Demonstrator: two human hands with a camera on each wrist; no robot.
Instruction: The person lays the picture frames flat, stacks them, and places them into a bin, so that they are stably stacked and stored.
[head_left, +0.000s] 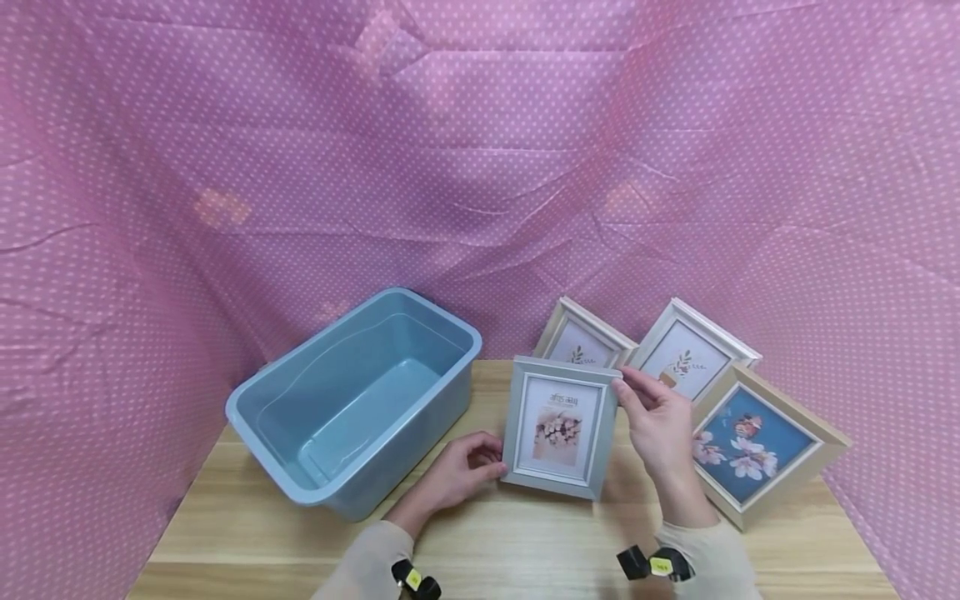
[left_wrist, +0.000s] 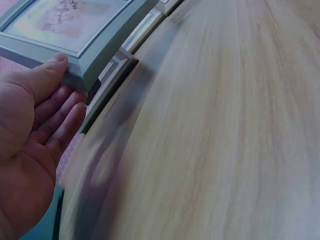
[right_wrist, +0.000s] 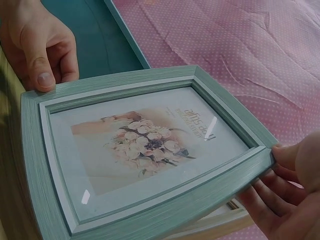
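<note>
A grey-green picture frame (head_left: 558, 482) with a bouquet print is held up between both hands, tilted, above the table. My left hand (head_left: 463, 471) pinches its lower left corner, thumb on the front and fingers behind, as the left wrist view also shows. At the upper right corner my right hand (head_left: 660, 421) grips the frame, thumb in front and fingers at the back. Behind it lean a beige picture frame (head_left: 551, 329) and a white picture frame (head_left: 720, 333), both with plant prints. A light wood-coloured picture frame (head_left: 825, 442) with a blossom picture stands right of my right hand.
A deep blue-grey plastic bin (head_left: 442, 408) stands on the left, its inside bare in the head view. The wooden table (head_left: 247, 533) runs under everything. Pink dotted cloth (head_left: 480, 167) hangs behind and at both sides.
</note>
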